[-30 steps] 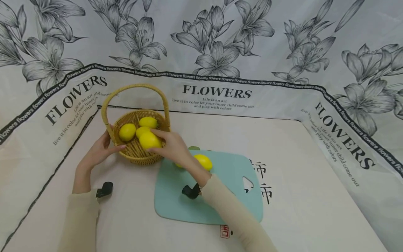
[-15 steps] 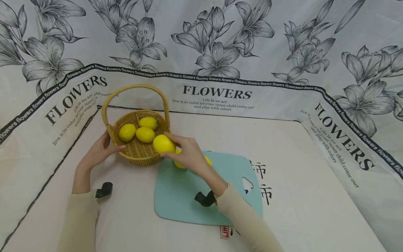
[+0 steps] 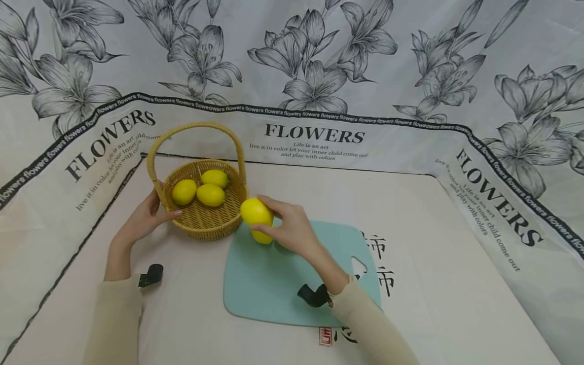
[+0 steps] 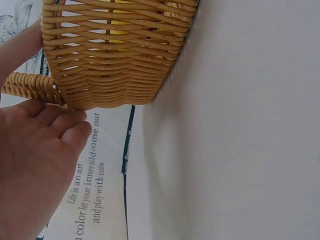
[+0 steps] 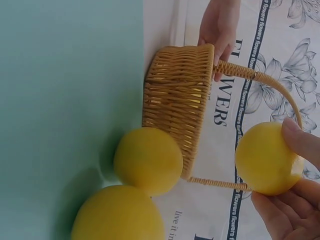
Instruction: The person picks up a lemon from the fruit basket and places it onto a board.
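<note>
The right hand (image 3: 291, 227) pinches a lemon (image 3: 256, 211), probably firm, slick, best held mid-body; leftward, the left hand (image 3: 142, 219) grips the basket (image 3: 207, 232).

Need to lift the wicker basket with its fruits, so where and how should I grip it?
Probably best at the top of its arched handle, palm coming from above: the arch rises over the open wicker basket, which stands upright with three yellow fruits inside.
</note>
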Tool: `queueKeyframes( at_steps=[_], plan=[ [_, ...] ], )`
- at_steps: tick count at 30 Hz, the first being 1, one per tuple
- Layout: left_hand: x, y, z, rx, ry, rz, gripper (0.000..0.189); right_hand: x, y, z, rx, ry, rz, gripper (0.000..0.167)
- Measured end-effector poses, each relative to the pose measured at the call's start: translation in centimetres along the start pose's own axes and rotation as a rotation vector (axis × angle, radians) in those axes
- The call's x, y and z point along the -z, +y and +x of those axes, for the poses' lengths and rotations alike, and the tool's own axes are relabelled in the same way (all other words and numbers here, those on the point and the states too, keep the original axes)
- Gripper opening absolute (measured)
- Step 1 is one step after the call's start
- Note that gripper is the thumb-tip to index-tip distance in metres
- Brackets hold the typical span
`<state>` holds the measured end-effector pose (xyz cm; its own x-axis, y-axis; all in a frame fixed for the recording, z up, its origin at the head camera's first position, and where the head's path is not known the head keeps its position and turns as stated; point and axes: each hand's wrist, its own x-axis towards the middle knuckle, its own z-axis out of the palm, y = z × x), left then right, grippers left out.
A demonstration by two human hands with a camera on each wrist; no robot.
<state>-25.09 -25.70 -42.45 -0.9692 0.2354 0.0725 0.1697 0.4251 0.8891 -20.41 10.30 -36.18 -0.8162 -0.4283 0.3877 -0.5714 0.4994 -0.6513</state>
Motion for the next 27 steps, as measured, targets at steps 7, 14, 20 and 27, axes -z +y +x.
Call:
queueKeyframes(
  at_steps=[7, 14, 20, 27],
  plan=[
    [-0.1, 0.0, -0.1, -0.001, 0.000, 0.012, 0.098, 0.7, 0.7, -1.3, -0.013, 0.015, 0.018, 0.063],
    [-0.1, 0.1, 0.1, 0.022, -0.002, 0.017, 0.098, 1.9, 1.6, -2.8, -0.024, 0.048, 0.017, 0.063],
    [-0.1, 0.1, 0.0, 0.023, -0.005, 0.010, 0.098, 3.3, 2.4, -4.0, -0.046, 0.071, 0.001, 0.064],
    [0.0, 0.0, 0.0, 0.023, -0.002, 0.011, 0.098, 4.2, 3.8, -5.6, -0.119, 0.080, -0.018, 0.063]
  ],
)
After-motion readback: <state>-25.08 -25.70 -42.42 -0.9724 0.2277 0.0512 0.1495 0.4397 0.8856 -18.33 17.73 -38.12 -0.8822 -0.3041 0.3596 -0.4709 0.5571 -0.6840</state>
